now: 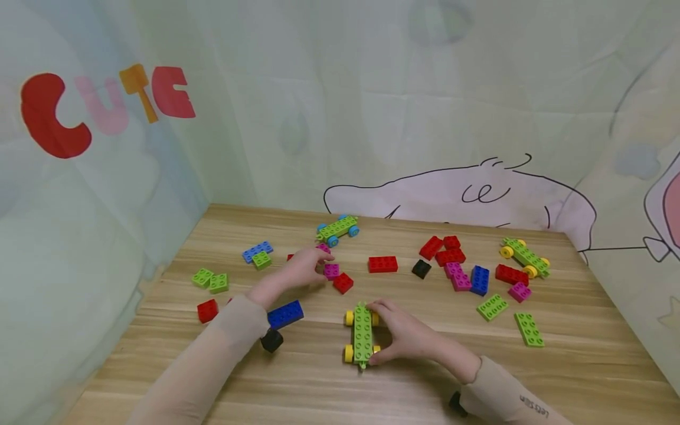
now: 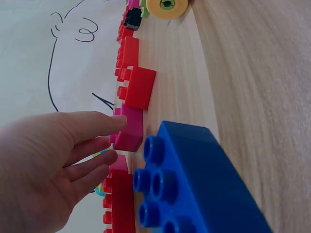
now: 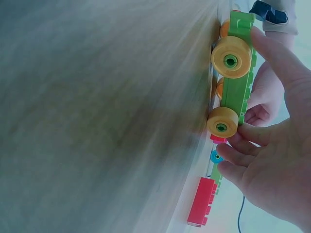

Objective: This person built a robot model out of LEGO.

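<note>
My right hand (image 1: 409,335) spans the green toy car base (image 1: 363,336) with yellow wheels, thumb at its near end and fingertips at its far end. In the right wrist view, thumb and forefinger rest against the studded side of that base (image 3: 236,92). Farther off, my left hand (image 1: 304,270) reaches over the table to a small magenta brick (image 1: 332,271). Its thumb overlaps the magenta brick (image 2: 130,128) in the left wrist view, the other fingers loosely extended. A red brick (image 1: 343,283) lies just right of the magenta one.
A blue brick (image 1: 285,314) and a black piece (image 1: 272,340) lie beside the left sleeve. A green base with blue wheels (image 1: 338,229) stands at the back, another with yellow wheels (image 1: 526,257) at right. Several red, magenta, blue and green bricks are scattered around; a printed curtain (image 1: 297,118) backs the table.
</note>
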Demonstrator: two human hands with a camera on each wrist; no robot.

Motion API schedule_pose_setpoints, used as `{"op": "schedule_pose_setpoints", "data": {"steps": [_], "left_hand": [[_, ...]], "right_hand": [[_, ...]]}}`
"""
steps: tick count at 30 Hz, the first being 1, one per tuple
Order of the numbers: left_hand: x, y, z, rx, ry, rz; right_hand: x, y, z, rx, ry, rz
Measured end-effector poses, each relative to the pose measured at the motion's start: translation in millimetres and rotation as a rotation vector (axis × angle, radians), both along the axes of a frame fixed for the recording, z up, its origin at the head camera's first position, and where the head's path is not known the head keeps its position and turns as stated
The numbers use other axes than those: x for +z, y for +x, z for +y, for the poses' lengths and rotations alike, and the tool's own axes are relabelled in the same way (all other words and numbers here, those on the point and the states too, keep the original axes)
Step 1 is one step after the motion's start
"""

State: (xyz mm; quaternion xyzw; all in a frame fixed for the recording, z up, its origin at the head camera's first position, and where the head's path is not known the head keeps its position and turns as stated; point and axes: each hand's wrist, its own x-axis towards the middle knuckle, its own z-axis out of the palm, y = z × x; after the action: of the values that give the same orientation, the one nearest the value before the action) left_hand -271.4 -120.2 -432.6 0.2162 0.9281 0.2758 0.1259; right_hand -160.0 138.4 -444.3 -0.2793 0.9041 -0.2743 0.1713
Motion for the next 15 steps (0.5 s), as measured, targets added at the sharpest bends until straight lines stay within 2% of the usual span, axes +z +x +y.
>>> {"op": "schedule_pose_setpoints", "data": {"steps": [9,15], "left_hand": [[0.8,-0.9,3.9,-0.014,-0.037,0.004],[-0.5,-1.3,5.3,-0.020,-0.081,0.031]], "right_hand": [[0.6,0.0,-0.5,-0.003,-0.002,-0.010],[1.7,0.6,-0.8,-0.002,-0.006,-0.011]]}}
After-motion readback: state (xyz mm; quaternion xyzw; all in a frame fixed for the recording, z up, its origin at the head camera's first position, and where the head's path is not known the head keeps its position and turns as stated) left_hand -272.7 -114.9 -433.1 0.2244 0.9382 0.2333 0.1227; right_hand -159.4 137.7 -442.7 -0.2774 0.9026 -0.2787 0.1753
